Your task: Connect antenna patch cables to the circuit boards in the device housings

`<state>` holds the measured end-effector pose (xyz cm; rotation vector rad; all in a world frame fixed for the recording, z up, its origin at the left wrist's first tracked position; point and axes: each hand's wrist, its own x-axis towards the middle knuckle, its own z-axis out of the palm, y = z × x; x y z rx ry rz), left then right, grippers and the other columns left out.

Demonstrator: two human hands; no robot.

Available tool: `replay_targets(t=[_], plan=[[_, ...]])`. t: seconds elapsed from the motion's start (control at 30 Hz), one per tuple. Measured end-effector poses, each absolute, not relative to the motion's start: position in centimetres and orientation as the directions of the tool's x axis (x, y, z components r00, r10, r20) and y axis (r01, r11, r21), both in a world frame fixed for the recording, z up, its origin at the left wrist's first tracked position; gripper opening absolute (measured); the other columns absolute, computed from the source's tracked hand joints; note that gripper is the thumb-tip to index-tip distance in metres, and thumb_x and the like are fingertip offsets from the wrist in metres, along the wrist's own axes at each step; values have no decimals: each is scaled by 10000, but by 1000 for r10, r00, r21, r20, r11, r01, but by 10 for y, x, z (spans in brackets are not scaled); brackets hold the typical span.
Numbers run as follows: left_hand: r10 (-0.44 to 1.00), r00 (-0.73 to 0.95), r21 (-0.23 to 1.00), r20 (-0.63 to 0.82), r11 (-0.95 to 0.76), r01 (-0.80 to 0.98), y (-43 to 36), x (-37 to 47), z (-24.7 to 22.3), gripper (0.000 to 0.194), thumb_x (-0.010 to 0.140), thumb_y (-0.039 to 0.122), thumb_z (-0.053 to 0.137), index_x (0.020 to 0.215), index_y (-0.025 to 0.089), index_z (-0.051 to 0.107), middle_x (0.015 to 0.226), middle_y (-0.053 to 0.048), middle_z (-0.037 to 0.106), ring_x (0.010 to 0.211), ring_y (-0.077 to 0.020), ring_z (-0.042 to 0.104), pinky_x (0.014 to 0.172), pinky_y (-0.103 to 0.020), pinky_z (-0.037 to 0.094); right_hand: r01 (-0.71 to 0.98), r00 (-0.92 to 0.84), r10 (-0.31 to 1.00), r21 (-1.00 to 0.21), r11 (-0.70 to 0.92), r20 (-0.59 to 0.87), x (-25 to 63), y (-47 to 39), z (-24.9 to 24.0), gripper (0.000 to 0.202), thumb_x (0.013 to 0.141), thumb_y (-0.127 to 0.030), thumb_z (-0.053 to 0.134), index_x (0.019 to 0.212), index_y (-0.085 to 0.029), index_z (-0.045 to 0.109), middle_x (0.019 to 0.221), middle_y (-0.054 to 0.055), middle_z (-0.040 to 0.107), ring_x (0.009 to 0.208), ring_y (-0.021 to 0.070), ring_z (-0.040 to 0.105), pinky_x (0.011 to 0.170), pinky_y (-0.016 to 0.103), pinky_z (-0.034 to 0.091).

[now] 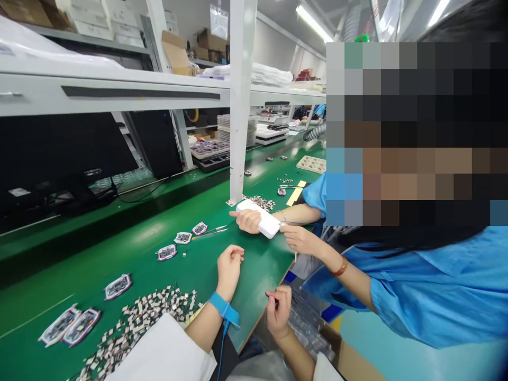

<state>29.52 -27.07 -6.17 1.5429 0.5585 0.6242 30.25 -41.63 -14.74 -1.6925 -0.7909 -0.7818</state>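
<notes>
Over the green bench (154,211), my left hand (230,264) has its fingers curled together; whether anything is between them is hidden. A blue wrist strap (223,309) with a cord is on that wrist. My right hand (280,309) is closed near the bench's right edge, with a small dark thing at its fingertips that I cannot make out. Beyond my hands, a person in blue holds a white box-shaped device (262,218) in one hand and touches its near end with the other. Tweezers (210,232) lie left of my left hand.
A heap of small metal parts (151,312) spreads at the front left. Several oval circuit assemblies (118,287) lie along the bench. A white post (239,106) rises from the bench. Behind are a black monitor (59,159) and stacked trays (210,149). A cardboard box (353,352) stands below right.
</notes>
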Motion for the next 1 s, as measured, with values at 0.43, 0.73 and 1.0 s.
replay_targets(t=[0.43, 0.73, 1.0], plan=[[683, 727, 997, 67, -77, -20, -270, 296, -64, 175, 619, 113, 407, 681, 143, 567, 660, -9, 571, 556, -98, 514, 532, -194, 396, 821, 558, 107, -528, -217, 823, 303, -415, -150, 147, 775, -103, 367, 784, -183, 491, 708, 11, 389, 671, 140, 420, 569, 280, 363], [677, 731, 995, 83, -98, -23, -269, 295, -65, 170, 629, 120, 412, 686, 144, 570, 662, -9, 571, 560, -100, 519, 533, -196, 399, 818, 559, 100, -528, -227, 823, 303, -415, -151, 142, 781, -114, 369, 777, -183, 493, 710, 12, 392, 667, 143, 424, 564, 286, 367], [673, 734, 993, 94, -116, -21, -268, 294, -66, 172, 637, 121, 412, 695, 143, 573, 672, -14, 574, 564, -102, 522, 528, -194, 401, 816, 562, 99, -531, -229, 821, 302, -415, -151, 145, 777, -108, 367, 776, -183, 491, 711, 12, 394, 668, 141, 424, 567, 286, 366]])
